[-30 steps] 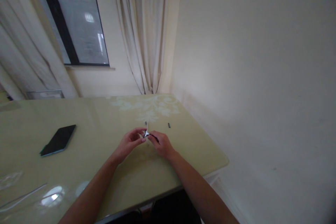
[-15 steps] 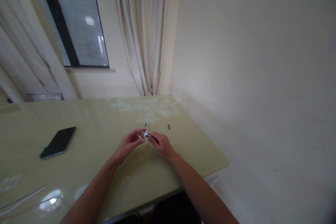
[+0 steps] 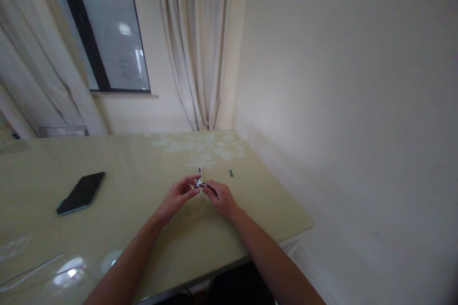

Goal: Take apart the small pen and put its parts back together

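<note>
Above the right part of the pale green table, my left hand (image 3: 178,196) pinches a small black and white piece (image 3: 198,183) between thumb and fingers. My right hand (image 3: 222,199) closes on a thin dark tool (image 3: 211,188) whose tip meets that piece. The piece is too small to make out in detail. Just beyond the hands a thin, pale strip with a dark end (image 3: 200,170) shows, partly hidden by the fingers. A small dark green item (image 3: 231,173) lies on the table behind my right hand.
A black tablet-like slab (image 3: 82,193) lies on the table (image 3: 136,162) at the left. Thin white cables (image 3: 34,269) and a clear plastic bag (image 3: 15,248) are near the left front. A wall (image 3: 339,119) borders the table's right side; curtains and a window stand behind.
The view has shifted very slightly. Both hands keep their hold on the small piece and the dark tool, with hardly any movement.
</note>
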Motion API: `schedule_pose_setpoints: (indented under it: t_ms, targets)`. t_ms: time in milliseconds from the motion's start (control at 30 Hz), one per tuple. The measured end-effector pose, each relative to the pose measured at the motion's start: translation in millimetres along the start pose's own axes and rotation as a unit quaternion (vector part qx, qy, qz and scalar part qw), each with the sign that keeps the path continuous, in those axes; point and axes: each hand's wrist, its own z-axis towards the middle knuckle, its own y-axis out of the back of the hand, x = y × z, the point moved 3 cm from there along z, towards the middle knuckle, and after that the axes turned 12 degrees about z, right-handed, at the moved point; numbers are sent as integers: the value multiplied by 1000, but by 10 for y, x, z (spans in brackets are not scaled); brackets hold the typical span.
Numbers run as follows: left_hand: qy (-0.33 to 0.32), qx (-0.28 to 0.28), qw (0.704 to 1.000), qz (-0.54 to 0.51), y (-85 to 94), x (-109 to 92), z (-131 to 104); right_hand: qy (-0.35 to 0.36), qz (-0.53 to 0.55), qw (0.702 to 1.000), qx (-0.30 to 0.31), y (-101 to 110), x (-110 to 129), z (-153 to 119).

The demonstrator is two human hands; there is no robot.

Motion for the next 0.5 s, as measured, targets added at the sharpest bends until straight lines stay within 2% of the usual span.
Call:
schedule_pose_setpoints:
  t_ms: [300,500]
  targets:
    - [-2,-6,1000,2,10,31,13,-15,1,1000,7,-10,-2,2]
    - [-7,-13,1000,14,-1,-37,2,-26,-33,999,0,-12,-18,-3]
